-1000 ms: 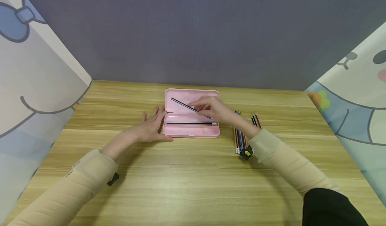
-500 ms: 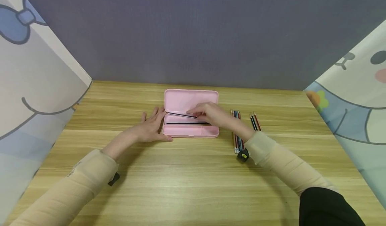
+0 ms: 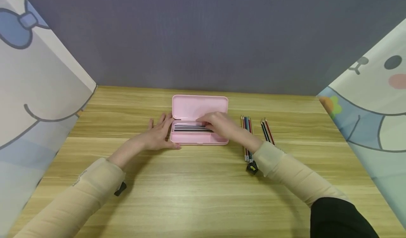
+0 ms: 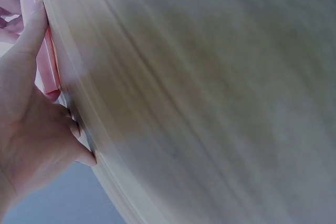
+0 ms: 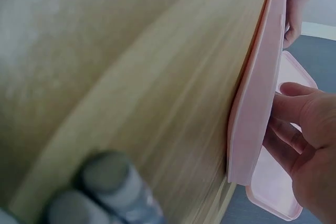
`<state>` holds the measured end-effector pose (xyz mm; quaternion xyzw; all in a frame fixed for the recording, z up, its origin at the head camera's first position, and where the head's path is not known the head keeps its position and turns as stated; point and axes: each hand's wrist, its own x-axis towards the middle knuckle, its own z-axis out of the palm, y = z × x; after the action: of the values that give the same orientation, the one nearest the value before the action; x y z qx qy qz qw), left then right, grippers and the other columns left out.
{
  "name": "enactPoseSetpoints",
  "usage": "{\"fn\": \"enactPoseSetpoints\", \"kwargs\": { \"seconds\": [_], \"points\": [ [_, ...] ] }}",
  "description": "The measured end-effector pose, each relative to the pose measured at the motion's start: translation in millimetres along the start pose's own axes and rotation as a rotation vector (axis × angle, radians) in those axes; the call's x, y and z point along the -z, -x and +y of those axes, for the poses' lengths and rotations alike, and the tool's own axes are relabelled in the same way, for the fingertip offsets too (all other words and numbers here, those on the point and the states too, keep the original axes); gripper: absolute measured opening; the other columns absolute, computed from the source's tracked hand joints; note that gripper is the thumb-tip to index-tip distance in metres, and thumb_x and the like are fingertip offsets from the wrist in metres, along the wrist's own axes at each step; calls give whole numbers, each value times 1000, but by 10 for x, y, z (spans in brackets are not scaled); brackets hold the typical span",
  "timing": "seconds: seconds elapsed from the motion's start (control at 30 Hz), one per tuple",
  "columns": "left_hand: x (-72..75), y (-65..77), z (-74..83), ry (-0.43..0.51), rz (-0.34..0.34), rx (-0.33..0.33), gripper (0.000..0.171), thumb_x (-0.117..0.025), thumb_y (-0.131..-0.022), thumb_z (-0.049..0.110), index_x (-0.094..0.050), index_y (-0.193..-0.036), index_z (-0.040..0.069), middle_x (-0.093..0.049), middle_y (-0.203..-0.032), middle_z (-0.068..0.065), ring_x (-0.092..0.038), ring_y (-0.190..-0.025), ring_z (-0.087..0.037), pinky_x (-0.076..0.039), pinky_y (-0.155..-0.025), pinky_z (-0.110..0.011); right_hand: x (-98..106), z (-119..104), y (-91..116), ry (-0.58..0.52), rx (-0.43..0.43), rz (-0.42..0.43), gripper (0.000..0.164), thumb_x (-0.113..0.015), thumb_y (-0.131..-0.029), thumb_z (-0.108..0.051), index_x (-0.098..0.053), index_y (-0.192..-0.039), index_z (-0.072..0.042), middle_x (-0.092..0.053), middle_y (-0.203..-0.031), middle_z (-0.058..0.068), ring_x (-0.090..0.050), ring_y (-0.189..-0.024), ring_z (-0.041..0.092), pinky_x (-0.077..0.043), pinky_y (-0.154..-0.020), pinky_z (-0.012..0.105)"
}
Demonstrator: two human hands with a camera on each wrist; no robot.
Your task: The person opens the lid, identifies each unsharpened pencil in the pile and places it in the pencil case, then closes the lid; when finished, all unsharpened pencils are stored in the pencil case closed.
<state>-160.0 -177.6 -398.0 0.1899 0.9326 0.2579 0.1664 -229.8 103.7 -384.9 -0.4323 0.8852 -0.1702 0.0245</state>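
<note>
A pink pencil case [image 3: 190,138] lies with its lid folded back on the wooden table. Black-and-white striped pencils [image 3: 190,128] lie side by side in its rear compartment. My left hand [image 3: 158,135] rests against the case's left end, fingers spread, thumb along the front edge. In the left wrist view that thumb [image 4: 34,30] touches the pink wall. Over the right part of the case, my right hand [image 3: 219,124] dips bent fingers inside and pinches a striped pencil near its right end. The case wall hides those fingertips in the right wrist view, where the right hand [image 5: 310,135] shows.
Several coloured pencils [image 3: 246,139] lie in a row right of the case, partly under the right forearm. Farther right are a few more pencils [image 3: 268,130]. A grey partition [image 3: 203,37] stands behind the table, with printed panels [image 3: 47,75] at both sides.
My right hand has lowered a striped pencil from a slant over the lid into the rear compartment, beside the one lying there. The left hand has stayed in place.
</note>
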Motion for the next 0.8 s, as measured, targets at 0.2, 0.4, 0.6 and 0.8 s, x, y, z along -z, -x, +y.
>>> {"fn": "enactPoseSetpoints", "kwargs": {
  "seconds": [0.2, 0.4, 0.6, 0.8],
  "points": [
    [-28, 14, -26, 9, 12, 8, 111, -77, -86, 57, -11, -161, 10, 7, -170, -30, 12, -157, -52, 14, -116, -79, -22, -29, -9, -24, -18, -3, 36, -74, -93, -3, -73, -128, -11, -80, -112, 2, -75, -109, 18, -59, -99, 36],
    [-22, -14, -43, -13, 11, 26, 112, -77, -86, 58, -10, -162, 10, 6, -171, -27, 12, -158, -50, 14, -117, -78, -23, -29, -22, -49, -32, -3, 36, -75, -92, -2, -73, -127, -10, -80, -110, 4, -76, -104, 18, -59, -98, 35],
    [-7, -8, -58, -12, 13, 30, 107, -76, -87, 58, -12, -160, 13, 7, -171, -28, 11, -158, -50, 14, -116, -79, -17, 12, 2, -101, -27, 40, 30, -72, -94, -3, -75, -124, -8, -81, -107, 5, -77, -101, 18, -60, -95, 33],
    [-22, 8, -47, -6, 19, 21, 110, -78, -86, 56, -12, -161, 10, 5, -171, -29, 11, -158, -51, 14, -116, -79, 60, 73, 135, -222, -70, 105, 28, -71, -96, -4, -74, -123, -7, -79, -110, 9, -76, -98, 20, -62, -87, 33]
  ]
}}
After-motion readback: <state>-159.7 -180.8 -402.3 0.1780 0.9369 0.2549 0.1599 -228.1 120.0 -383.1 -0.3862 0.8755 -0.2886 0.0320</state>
